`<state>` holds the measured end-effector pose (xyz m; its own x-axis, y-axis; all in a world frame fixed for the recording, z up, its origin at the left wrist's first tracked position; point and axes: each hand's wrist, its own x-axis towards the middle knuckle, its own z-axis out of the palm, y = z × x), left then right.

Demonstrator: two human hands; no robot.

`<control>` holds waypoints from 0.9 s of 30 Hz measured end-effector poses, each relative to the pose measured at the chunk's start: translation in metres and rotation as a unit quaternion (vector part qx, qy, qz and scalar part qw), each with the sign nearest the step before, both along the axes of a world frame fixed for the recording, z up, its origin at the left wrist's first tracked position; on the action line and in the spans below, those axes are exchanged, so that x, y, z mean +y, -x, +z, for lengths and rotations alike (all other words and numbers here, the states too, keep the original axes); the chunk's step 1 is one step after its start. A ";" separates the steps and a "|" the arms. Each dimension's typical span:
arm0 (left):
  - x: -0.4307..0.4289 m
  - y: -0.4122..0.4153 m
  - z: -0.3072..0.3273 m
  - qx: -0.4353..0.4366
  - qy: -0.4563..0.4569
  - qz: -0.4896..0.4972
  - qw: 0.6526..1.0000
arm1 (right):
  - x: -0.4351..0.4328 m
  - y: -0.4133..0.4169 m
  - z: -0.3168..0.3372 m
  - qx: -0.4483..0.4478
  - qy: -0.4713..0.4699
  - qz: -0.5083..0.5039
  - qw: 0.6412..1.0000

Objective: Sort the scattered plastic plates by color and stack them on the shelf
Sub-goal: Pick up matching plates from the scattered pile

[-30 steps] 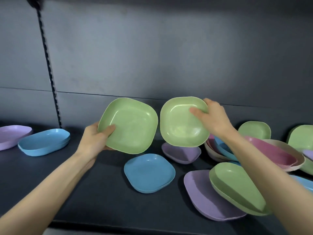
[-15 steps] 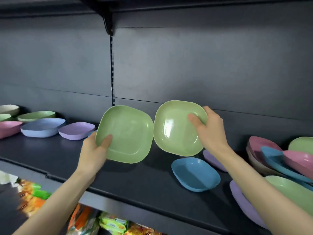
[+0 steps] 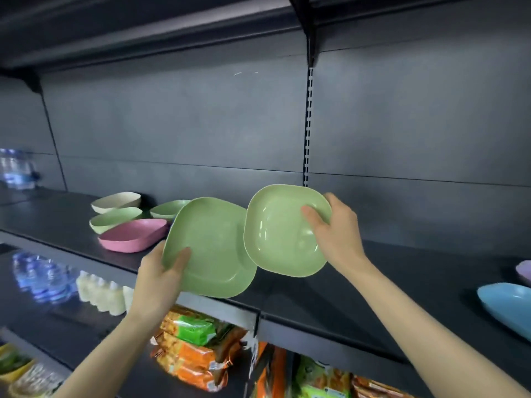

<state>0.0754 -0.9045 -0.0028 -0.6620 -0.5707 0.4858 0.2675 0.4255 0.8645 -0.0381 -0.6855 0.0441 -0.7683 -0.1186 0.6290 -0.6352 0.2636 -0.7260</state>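
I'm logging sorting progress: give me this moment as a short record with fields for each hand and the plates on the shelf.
left hand: grips flat green plate by its lower left rim
right hand: grips deep green plate by its right rim
held plates: above the shelf, edges overlapping
shelf left: pink plate, near green plate, far green plate, cream plate
shelf right: blue plate, purple plate at frame edge

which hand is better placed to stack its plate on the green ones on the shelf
Probably the left hand: its green plate is nearest the shelved green plates; the right hand holds its lighter plate farther right.
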 end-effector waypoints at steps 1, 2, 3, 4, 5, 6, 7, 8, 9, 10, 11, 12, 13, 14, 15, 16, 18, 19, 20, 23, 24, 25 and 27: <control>-0.012 -0.001 -0.001 0.001 0.000 0.000 1.000 | -0.017 0.000 0.000 0.002 -0.008 -0.001 1.000; -0.026 0.000 -0.001 0.001 -0.004 -0.001 1.000 | -0.033 0.001 0.001 0.003 -0.015 -0.001 1.000; -0.039 0.002 -0.001 0.004 -0.010 -0.002 1.000 | -0.048 0.002 0.003 0.006 -0.019 -0.001 1.000; -0.053 0.007 0.000 0.008 -0.012 0.001 1.000 | -0.061 0.005 0.007 0.010 -0.022 0.000 1.000; -0.066 0.013 0.002 0.010 -0.013 0.005 1.000 | -0.072 0.009 0.010 0.013 -0.025 0.001 1.000; -0.079 0.021 0.005 0.010 -0.013 0.012 1.000 | -0.083 0.013 0.013 0.015 -0.028 0.001 0.999; -0.091 0.028 0.008 0.009 -0.015 0.016 1.000 | -0.093 0.019 0.015 0.016 -0.031 0.000 0.999; -0.103 0.036 0.010 0.010 -0.018 0.020 1.000 | -0.103 0.024 0.017 0.019 -0.033 -0.001 0.999; -0.113 0.044 0.013 0.011 -0.021 0.019 1.000 | -0.111 0.031 0.019 0.024 -0.036 -0.005 0.999; -0.122 0.051 0.013 0.008 -0.024 0.018 1.000 | -0.120 0.038 0.020 0.030 -0.039 -0.006 0.999; -0.133 0.059 0.013 0.004 -0.029 0.017 0.999 | -0.129 0.047 0.022 0.036 -0.041 -0.006 0.998; -0.144 0.067 0.012 -0.003 -0.032 0.018 0.999 | -0.139 0.055 0.023 0.043 -0.043 -0.006 0.998; -0.154 0.075 0.010 -0.009 -0.032 0.017 0.999 | -0.149 0.063 0.023 0.048 -0.045 -0.008 0.998; -0.166 0.085 0.008 -0.015 -0.028 0.018 0.999 | -0.159 0.071 0.023 0.050 -0.044 -0.009 0.998; -0.177 0.093 0.007 -0.020 -0.021 0.021 0.999 | -0.170 0.080 0.023 0.046 -0.040 -0.009 0.998; -0.188 0.101 0.007 -0.026 -0.005 0.025 0.999 | -0.180 0.089 0.022 0.040 -0.037 -0.010 0.998; -0.209 0.116 0.010 -0.032 0.025 0.029 0.999 | -0.202 0.108 0.021 0.028 -0.039 -0.012 0.999; -0.219 0.122 0.013 -0.035 0.037 0.028 0.998 | -0.213 0.117 0.021 0.022 -0.040 -0.013 0.999; -0.231 0.129 0.016 -0.037 0.046 0.029 0.998 | -0.223 0.126 0.021 0.020 -0.039 -0.016 0.999; -0.270 0.151 0.027 -0.031 0.045 0.032 0.998 | -0.255 0.148 0.024 0.012 -0.030 -0.014 0.999; -0.283 0.159 0.029 -0.034 0.038 0.033 0.998 | -0.266 0.154 0.025 0.011 -0.031 -0.014 0.999; -0.295 0.167 0.030 -0.041 0.032 0.032 0.998 | -0.277 0.159 0.026 0.009 -0.033 -0.014 0.999; -0.320 0.186 0.028 -0.061 0.024 0.029 0.997 | -0.297 0.168 0.025 0.008 -0.040 -0.019 0.999</control>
<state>-0.1107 -1.2245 0.0254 -0.6835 -0.5883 0.4322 0.1357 0.4794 0.8671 -0.2060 -0.9824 0.0695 -0.7634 -0.1395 0.6306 -0.6345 0.3443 -0.6920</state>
